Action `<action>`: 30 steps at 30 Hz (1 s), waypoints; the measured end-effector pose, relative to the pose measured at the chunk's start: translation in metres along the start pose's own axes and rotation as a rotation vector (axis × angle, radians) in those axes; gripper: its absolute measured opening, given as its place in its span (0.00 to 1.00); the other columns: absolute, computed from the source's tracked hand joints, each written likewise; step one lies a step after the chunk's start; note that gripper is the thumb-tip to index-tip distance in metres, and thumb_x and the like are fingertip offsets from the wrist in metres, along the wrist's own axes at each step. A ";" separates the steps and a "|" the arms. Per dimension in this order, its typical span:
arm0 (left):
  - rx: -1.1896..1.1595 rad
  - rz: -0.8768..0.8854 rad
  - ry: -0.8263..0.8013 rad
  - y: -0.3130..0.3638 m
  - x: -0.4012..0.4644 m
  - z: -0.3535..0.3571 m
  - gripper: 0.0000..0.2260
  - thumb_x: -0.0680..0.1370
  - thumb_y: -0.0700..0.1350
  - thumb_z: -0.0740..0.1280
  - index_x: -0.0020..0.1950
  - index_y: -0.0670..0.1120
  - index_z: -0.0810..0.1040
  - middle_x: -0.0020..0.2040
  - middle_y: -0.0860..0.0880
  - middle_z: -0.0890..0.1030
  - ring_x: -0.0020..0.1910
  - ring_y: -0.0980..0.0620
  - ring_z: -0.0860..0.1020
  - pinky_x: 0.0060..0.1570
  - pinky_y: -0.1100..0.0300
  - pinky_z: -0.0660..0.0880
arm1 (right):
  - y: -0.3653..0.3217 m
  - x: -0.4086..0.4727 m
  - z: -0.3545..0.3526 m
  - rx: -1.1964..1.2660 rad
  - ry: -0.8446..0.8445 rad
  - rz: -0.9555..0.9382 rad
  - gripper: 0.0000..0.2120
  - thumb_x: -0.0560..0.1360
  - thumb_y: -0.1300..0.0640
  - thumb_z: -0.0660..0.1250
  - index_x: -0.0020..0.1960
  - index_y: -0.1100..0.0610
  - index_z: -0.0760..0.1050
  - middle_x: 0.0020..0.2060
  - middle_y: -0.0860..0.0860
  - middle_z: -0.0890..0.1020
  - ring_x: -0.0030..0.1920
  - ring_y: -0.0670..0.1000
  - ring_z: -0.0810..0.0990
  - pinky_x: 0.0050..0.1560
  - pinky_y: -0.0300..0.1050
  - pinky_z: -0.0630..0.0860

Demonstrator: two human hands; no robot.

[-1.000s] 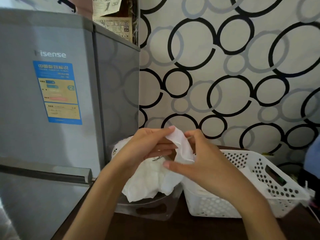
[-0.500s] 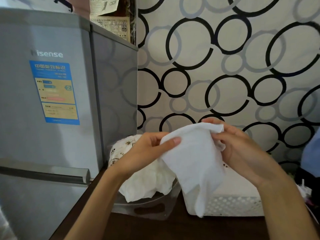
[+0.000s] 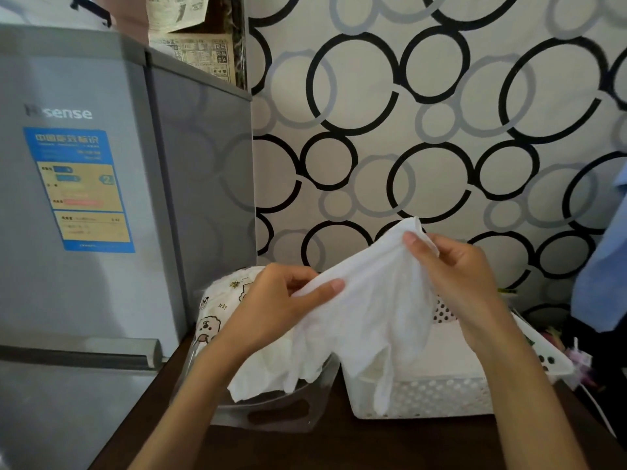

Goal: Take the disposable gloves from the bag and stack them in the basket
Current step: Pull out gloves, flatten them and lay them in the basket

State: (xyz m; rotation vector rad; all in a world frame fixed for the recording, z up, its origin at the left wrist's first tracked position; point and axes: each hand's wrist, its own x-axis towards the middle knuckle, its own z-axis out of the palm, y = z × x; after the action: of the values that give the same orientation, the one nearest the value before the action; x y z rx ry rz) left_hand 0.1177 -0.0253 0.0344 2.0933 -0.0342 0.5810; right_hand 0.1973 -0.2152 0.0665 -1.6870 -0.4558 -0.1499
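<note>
A thin white disposable glove (image 3: 376,307) hangs spread out between both hands, its fingers dangling down over the front of the white perforated basket (image 3: 424,395). My left hand (image 3: 281,307) pinches the glove's left cuff edge. My right hand (image 3: 454,276) pinches its upper right corner, above the basket. Below my left hand lies the clear printed bag (image 3: 220,313) with more white gloves (image 3: 261,374) spilling out of its open mouth. Flat white gloves lie inside the basket (image 3: 444,347), partly hidden by the held glove.
A grey fridge (image 3: 101,232) stands close on the left. The bag and basket sit on a dark wooden table (image 3: 339,446). Circle-patterned wallpaper (image 3: 441,130) is behind. Blue cloth (image 3: 600,266) and small clutter lie at the right edge.
The hands have pulled a glove out of the bag, lifted it and stretched it open. My right hand moved up and right; the glove now hangs over the basket.
</note>
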 end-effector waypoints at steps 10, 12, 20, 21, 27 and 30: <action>-0.291 -0.109 0.201 0.007 0.018 0.003 0.10 0.82 0.46 0.60 0.50 0.49 0.82 0.45 0.52 0.85 0.46 0.55 0.83 0.49 0.64 0.77 | -0.003 0.008 -0.020 0.000 0.123 -0.143 0.12 0.79 0.53 0.62 0.39 0.52 0.77 0.32 0.51 0.80 0.32 0.43 0.74 0.33 0.35 0.70; -0.365 -0.159 0.306 0.010 0.021 0.006 0.10 0.81 0.44 0.61 0.48 0.49 0.82 0.44 0.51 0.84 0.46 0.53 0.82 0.46 0.64 0.76 | -0.004 0.009 -0.017 -0.017 0.108 -0.173 0.11 0.79 0.53 0.62 0.41 0.56 0.78 0.36 0.59 0.80 0.35 0.48 0.74 0.36 0.42 0.69; -0.199 -0.017 0.824 0.033 0.012 0.006 0.08 0.83 0.45 0.57 0.51 0.45 0.74 0.40 0.54 0.76 0.38 0.65 0.74 0.37 0.73 0.70 | -0.022 -0.009 0.013 0.146 0.067 -0.296 0.13 0.80 0.54 0.61 0.43 0.62 0.77 0.36 0.65 0.78 0.33 0.50 0.71 0.33 0.43 0.66; -0.125 0.036 0.880 0.035 0.010 0.008 0.07 0.83 0.46 0.56 0.51 0.46 0.73 0.39 0.57 0.74 0.36 0.68 0.73 0.35 0.75 0.69 | -0.020 -0.011 0.014 0.171 0.054 -0.274 0.13 0.80 0.54 0.62 0.43 0.60 0.78 0.35 0.62 0.80 0.33 0.48 0.72 0.33 0.42 0.67; 0.297 -0.019 0.363 -0.008 0.022 0.037 0.08 0.82 0.46 0.60 0.56 0.51 0.78 0.40 0.52 0.80 0.39 0.53 0.77 0.38 0.58 0.72 | 0.034 -0.001 -0.045 -0.089 -0.105 0.109 0.12 0.78 0.54 0.63 0.43 0.60 0.80 0.34 0.59 0.81 0.34 0.49 0.75 0.35 0.41 0.70; 0.475 -0.034 0.054 -0.024 0.046 0.063 0.10 0.82 0.49 0.59 0.59 0.53 0.78 0.52 0.53 0.82 0.49 0.52 0.79 0.44 0.60 0.73 | 0.061 0.013 -0.073 -0.307 -0.137 0.228 0.09 0.78 0.56 0.64 0.50 0.58 0.81 0.49 0.61 0.83 0.45 0.53 0.80 0.47 0.47 0.76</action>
State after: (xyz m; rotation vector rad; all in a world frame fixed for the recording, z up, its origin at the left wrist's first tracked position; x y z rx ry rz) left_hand 0.1889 -0.0529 0.0058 2.5290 0.1871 0.6729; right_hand 0.2443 -0.2897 0.0276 -2.0462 -0.3508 0.0668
